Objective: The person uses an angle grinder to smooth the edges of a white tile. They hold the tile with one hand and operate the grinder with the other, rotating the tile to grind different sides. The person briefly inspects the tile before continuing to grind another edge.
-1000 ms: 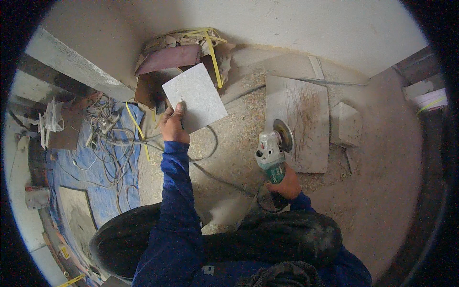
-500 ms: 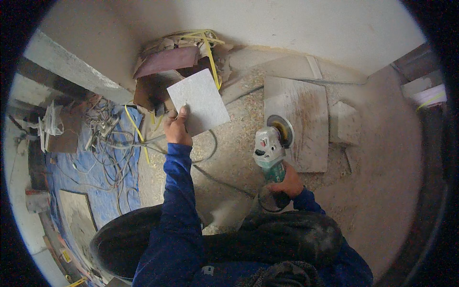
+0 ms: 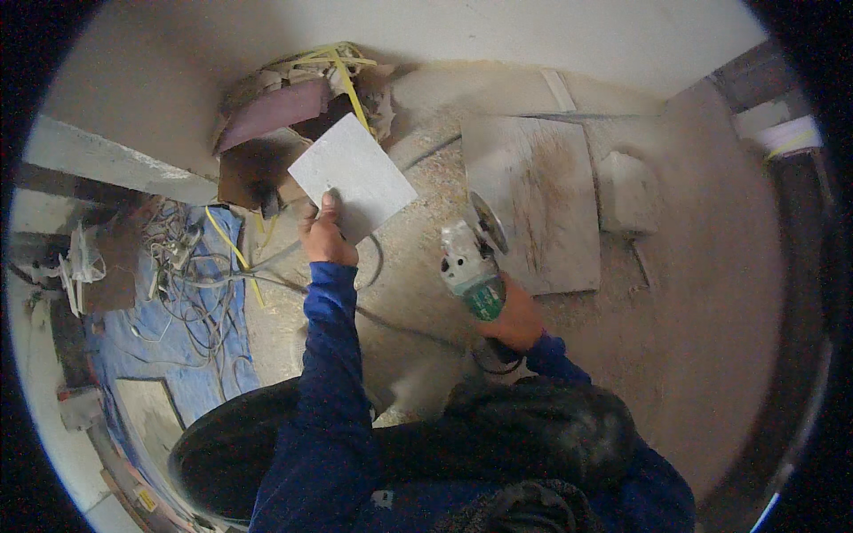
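My left hand (image 3: 327, 234) pinches a light grey square tile (image 3: 360, 178) by its lower left edge, thumb on top and fingers underneath. The tile is held up in front of a cardboard box. In my right hand (image 3: 515, 318) is an angle grinder (image 3: 471, 271) with a grey head and green body, gripped around its body. Its round disc (image 3: 487, 222) is tilted up on edge, close to the left side of a scored, brown-stained board (image 3: 538, 204) on the floor. Tile and disc are apart. Whether the disc spins I cannot tell.
A torn cardboard box (image 3: 258, 160) with yellow strapping stands by the wall, far left. Tangled cables (image 3: 200, 289) lie on a blue tarp (image 3: 169, 329); one cable crosses the floor toward the grinder. A pale block (image 3: 626, 194) sits right of the board.
The grinder has moved up and left toward the tile, and its disc has turned more edge-on. The tile has barely shifted in my left hand. The whole view has swung slightly.
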Demonstrator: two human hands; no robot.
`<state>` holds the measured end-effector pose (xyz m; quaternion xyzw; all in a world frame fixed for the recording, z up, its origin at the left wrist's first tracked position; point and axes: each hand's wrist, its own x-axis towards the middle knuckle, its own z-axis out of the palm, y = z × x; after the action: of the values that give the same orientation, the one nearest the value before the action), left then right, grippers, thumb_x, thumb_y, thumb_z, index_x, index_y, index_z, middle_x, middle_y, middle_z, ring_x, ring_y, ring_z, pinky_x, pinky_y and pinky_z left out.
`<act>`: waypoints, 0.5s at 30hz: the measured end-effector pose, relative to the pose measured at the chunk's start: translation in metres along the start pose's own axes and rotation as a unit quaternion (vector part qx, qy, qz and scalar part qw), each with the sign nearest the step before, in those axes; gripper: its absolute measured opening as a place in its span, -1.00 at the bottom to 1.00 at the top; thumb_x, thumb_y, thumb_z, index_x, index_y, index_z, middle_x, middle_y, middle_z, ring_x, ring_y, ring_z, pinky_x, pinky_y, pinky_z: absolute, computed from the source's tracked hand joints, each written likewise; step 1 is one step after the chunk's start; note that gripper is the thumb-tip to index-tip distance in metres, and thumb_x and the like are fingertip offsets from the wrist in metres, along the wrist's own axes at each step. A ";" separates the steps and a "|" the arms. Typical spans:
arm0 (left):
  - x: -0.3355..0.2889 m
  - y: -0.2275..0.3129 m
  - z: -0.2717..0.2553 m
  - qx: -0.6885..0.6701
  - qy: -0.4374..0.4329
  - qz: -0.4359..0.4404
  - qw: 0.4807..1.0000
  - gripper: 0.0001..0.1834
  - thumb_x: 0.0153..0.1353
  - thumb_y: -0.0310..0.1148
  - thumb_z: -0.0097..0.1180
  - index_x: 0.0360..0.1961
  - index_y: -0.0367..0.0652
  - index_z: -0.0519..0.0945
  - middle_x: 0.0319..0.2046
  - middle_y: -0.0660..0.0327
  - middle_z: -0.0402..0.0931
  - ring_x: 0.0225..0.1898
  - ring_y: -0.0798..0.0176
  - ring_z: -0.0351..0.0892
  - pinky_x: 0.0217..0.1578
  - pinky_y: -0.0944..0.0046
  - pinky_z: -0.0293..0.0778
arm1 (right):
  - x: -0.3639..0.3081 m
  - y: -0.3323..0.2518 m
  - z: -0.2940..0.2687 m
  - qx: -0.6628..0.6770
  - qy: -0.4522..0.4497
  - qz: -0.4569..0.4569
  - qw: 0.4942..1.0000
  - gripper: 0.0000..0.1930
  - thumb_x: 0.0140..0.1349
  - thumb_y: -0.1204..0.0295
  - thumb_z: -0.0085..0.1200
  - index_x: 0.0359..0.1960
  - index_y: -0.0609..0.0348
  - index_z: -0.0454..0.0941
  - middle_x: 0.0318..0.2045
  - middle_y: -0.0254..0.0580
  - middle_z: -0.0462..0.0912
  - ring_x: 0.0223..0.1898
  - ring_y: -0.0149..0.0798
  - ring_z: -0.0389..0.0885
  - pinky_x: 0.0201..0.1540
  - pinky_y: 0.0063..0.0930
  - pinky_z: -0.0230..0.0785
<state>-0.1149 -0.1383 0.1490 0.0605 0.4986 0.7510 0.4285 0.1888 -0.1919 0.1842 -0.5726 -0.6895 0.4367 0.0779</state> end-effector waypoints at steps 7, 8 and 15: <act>-0.006 -0.003 0.013 0.002 0.000 0.040 0.999 -0.81 0.20 -0.44 0.14 -0.15 -0.18 0.52 -0.28 0.28 0.55 -0.32 0.32 0.51 -0.32 0.28 0.48 | 0.014 -0.016 0.006 0.036 -0.026 -0.010 0.999 -0.05 -0.36 0.19 0.35 0.17 0.32 0.23 -0.06 0.19 0.52 -0.02 0.11 0.51 0.05 -0.19 0.34; -0.007 -0.003 0.014 0.004 -0.004 0.054 0.999 -0.81 0.19 -0.45 0.14 -0.15 -0.18 0.52 -0.28 0.28 0.55 -0.32 0.32 0.51 -0.32 0.28 0.48 | 0.016 -0.018 0.007 0.021 -0.032 -0.002 0.999 -0.05 -0.36 0.19 0.35 0.17 0.32 0.23 -0.07 0.19 0.52 -0.02 0.11 0.51 0.05 -0.19 0.35; -0.011 -0.008 0.014 0.013 0.026 0.045 0.999 -0.79 0.18 -0.50 0.15 -0.13 -0.19 0.52 -0.26 0.22 0.57 -0.32 0.31 0.54 -0.29 0.26 0.49 | 0.023 -0.021 0.017 0.022 -0.027 -0.012 0.999 -0.09 -0.38 0.22 0.36 0.12 0.33 0.29 -0.11 0.20 0.54 -0.05 0.11 0.54 0.01 -0.21 0.38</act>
<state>-0.0959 -0.1351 0.1538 0.0689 0.5157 0.7646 0.3804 0.1557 -0.1802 0.1791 -0.5500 -0.6887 0.4661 0.0770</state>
